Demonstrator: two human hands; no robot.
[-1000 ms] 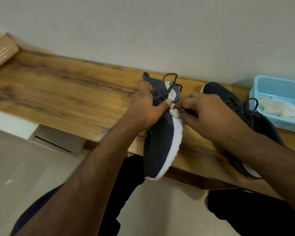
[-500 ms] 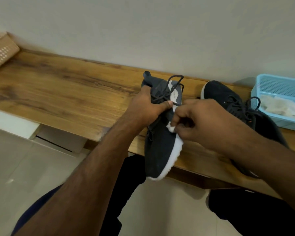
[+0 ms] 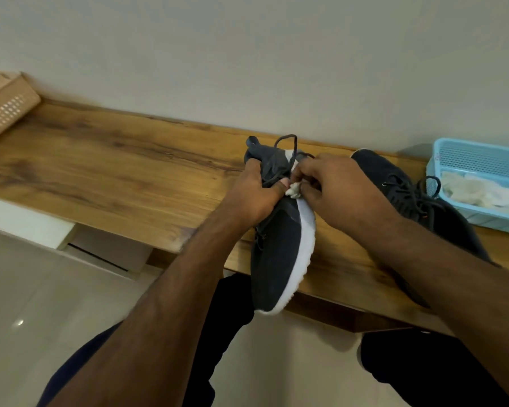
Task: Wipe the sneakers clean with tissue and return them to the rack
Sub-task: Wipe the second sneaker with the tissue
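A dark grey sneaker [image 3: 278, 254] with a white sole is tipped on its side over the front edge of the wooden shelf [image 3: 115, 174]. My left hand [image 3: 254, 192] grips it around the laces and upper. My right hand [image 3: 332, 189] pinches a small crumpled white tissue [image 3: 294, 190] against the white sole near the heel end. The second dark sneaker [image 3: 400, 183] lies on the shelf to the right, partly hidden behind my right forearm.
A light blue plastic basket [image 3: 479, 160] with white tissues stands at the far right of the shelf. A tan perforated basket [image 3: 3, 110] sits at the far left. A plain wall runs behind; pale floor tiles and my dark-trousered knees are below.
My right hand with the tissue has moved up along the white sole towards the heel, after sliding down it half a second ago. My left hand keeps its grip on the sneaker.
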